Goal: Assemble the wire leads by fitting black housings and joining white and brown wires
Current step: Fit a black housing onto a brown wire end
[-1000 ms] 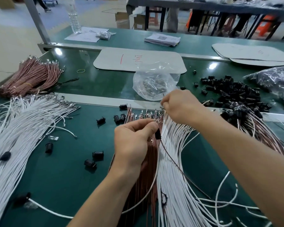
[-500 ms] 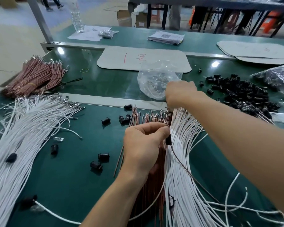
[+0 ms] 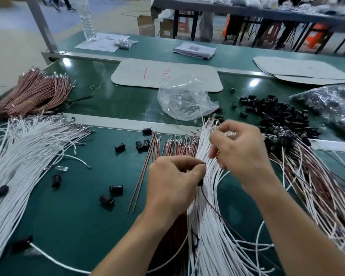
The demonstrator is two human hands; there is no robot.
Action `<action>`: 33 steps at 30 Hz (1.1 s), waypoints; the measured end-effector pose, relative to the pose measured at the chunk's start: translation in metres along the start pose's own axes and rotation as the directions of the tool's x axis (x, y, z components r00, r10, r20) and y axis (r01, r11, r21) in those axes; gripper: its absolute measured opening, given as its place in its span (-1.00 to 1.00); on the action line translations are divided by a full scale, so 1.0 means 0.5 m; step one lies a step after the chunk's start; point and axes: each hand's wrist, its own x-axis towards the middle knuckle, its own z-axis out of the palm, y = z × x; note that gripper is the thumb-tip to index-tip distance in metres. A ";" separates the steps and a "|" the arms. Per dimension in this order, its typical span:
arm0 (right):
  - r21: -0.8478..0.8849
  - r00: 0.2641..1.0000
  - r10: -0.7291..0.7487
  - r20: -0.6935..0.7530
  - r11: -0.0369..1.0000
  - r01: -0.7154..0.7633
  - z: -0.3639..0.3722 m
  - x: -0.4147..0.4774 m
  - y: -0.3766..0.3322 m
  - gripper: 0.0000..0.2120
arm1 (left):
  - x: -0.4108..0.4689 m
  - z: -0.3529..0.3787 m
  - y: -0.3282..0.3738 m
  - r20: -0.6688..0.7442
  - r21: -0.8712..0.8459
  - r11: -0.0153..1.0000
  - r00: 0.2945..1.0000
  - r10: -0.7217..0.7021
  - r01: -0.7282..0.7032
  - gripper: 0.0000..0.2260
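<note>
Clear plastic bag (image 3: 184,100) on green bench (image 3: 118,100) — water bottle (image 3: 87,22), paper stack (image 3: 194,50) behind

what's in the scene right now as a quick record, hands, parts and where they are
left hand: pinches black housing with a brown wire trailing
right hand: fingers curled over white wires; pinch unclear
loose housings: on green mat, left of hands
housing pile: far right
clear bag: behind hands
</note>
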 end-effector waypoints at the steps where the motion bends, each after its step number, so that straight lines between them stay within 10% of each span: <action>1: 0.091 1.000 0.020 0.021 0.996 -0.022 0.002 -0.022 0.012 -0.89 | -0.003 0.003 -0.001 0.018 0.029 0.999 1.000 0.023 -0.024 -0.86; 9: 0.353 1.000 -0.018 0.007 0.936 0.014 -0.003 -0.061 0.078 -0.88 | -0.005 0.008 -0.014 0.037 0.049 0.998 0.998 0.044 -0.046 -0.82; 33: 0.263 0.990 -0.135 0.032 0.957 0.122 -0.010 -0.067 0.090 -0.78 | -0.005 0.000 -0.018 0.013 -0.034 0.987 0.988 0.157 -0.156 -0.73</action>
